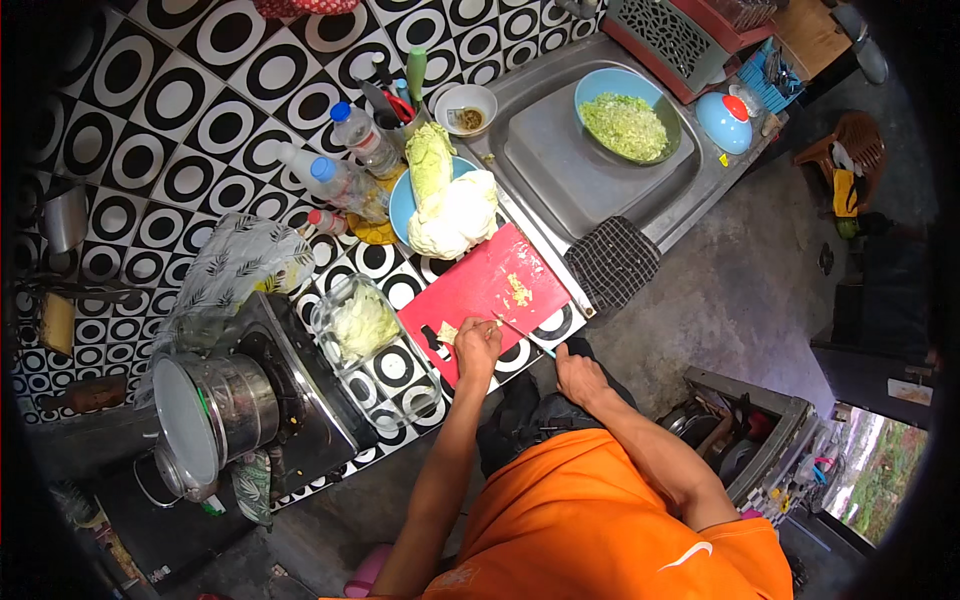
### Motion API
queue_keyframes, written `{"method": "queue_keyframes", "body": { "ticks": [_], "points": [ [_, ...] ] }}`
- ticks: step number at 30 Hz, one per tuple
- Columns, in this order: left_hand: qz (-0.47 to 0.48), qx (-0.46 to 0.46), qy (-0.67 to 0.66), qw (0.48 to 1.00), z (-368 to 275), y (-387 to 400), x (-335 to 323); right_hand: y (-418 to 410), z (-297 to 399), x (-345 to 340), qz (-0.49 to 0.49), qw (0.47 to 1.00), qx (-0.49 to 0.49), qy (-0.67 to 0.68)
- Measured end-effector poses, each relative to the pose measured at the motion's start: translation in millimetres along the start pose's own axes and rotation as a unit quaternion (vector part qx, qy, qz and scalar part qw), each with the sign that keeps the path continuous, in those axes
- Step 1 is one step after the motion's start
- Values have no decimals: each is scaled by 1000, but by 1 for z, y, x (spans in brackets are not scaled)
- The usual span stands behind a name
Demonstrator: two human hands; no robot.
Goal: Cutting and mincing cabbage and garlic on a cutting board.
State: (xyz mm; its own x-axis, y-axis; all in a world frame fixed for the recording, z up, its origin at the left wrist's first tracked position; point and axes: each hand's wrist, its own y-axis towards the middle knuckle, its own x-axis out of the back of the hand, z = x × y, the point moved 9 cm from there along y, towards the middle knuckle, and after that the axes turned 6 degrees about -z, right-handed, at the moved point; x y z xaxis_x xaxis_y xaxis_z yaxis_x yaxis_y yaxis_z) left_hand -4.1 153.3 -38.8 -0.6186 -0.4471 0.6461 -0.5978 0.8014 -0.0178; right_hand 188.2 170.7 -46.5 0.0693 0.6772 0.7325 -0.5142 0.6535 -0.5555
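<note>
My left hand presses a small pale piece of vegetable against the red cutting board. In my right hand is the handle of a kitchen knife, its blade lying over the board's lower right part, close to my left fingers. Chopped yellowish bits lie mid-board, and a few more pieces sit left of my left fingers. Behind the board, a cabbage and a leafy green head rest in a blue bowl. Cut leaves fill part of a clear container at the board's left.
Shredded greens fill a large bowl on the steel sink. A checked cloth hangs at the sink's edge. Plastic bottles and a utensil holder stand behind the blue bowl. At left, a large metal pot is on the stove.
</note>
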Motion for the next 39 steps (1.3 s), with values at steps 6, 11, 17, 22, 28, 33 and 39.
{"method": "queue_keyframes", "body": {
  "ticks": [6, 11, 17, 22, 28, 33, 39],
  "points": [
    [-32, -18, 16, 999, -8, 1, 6, 0, 10, 7, -25, 999, 5, 37],
    [-20, 2, -3, 1000, -4, 2, 6, -2, 14, -3, -3, 999, 20, 48],
    [-5, 2, 9, 1000, -3, 4, 2, 7, 21, 0, -23, 999, 24, 30],
    [-32, 1, 4, 999, -2, 2, 4, -15, -1, 0, 12, 1000, -11, 16],
    [-16, 1, -1, 1000, -2, -1, 0, 1, 13, -6, -5, 1000, 2, -9],
    [-12, -12, 16, 1000, 2, -5, -4, -3, -6, 3, -18, 1000, -14, -3],
    [-22, 12, 2, 1000, 4, -1, 2, -9, 10, 2, 18, 999, 25, 14]
  ]
}}
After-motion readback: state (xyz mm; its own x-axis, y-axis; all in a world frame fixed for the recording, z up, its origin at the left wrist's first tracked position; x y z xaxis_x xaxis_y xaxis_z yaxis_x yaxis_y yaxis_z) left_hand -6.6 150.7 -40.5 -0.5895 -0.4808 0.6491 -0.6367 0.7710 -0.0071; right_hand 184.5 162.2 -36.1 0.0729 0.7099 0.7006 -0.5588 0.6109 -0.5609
